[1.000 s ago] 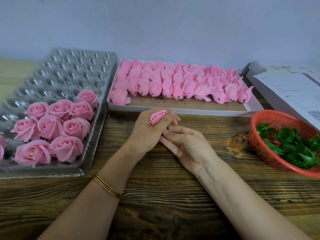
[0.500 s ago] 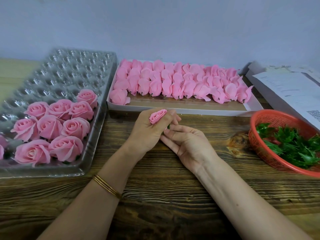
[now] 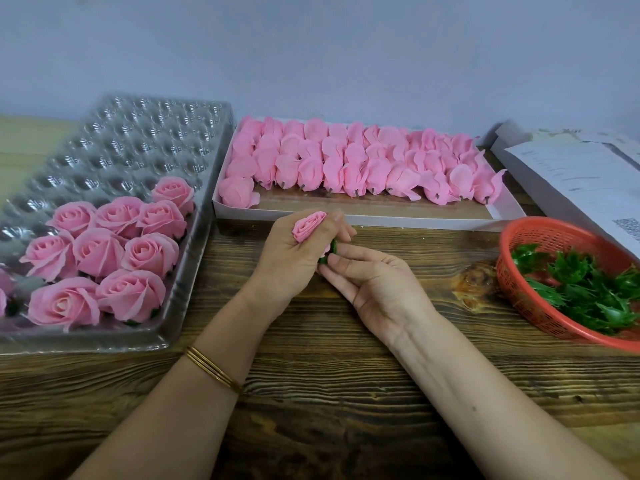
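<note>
My left hand (image 3: 294,258) grips a pink rose bud (image 3: 308,225) in its curled fingers, the bud's tip poking out above the thumb. Under that hand a small green leaf base (image 3: 329,250) shows at the bud's bottom. My right hand (image 3: 374,287) lies palm up just to the right, its fingertips pinching that green piece against the bud. Both hands hover over the wooden table (image 3: 311,393) in front of the white box (image 3: 381,220).
A clear plastic cell tray (image 3: 138,140) at left holds several finished pink roses (image 3: 104,258). The white box holds rows of unfinished pink buds (image 3: 356,164). An orange basket (image 3: 519,292) of green leaf pieces sits at right, with white papers (image 3: 581,181) behind it.
My hands have shifted only slightly. The green piece under the bud now shows more between my fingers.
</note>
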Tool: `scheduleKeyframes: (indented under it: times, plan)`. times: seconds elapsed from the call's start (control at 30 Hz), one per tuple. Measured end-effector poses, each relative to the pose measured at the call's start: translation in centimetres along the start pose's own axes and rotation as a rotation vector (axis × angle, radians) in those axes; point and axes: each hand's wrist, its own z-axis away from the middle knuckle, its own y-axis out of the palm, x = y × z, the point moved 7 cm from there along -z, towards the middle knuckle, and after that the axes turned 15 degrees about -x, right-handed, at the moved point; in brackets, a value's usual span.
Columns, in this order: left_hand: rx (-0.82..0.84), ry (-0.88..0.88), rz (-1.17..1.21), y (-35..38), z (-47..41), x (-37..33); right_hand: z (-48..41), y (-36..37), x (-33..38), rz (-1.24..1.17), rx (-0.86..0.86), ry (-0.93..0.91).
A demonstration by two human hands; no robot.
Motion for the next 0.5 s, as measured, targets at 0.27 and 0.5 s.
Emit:
scheduleKeyframes:
  times: [0.27,0.5]
  plan:
    - [-0.014,-0.068,0.074,0.02,-0.11,0.26,0.01,0.11,0.09,-0.02,0.012,-0.022]
    - [-0.021,-0.178,0.172,-0.03,-0.18,0.68,-0.05,0.55,-0.27,-0.03,0.083,0.022]
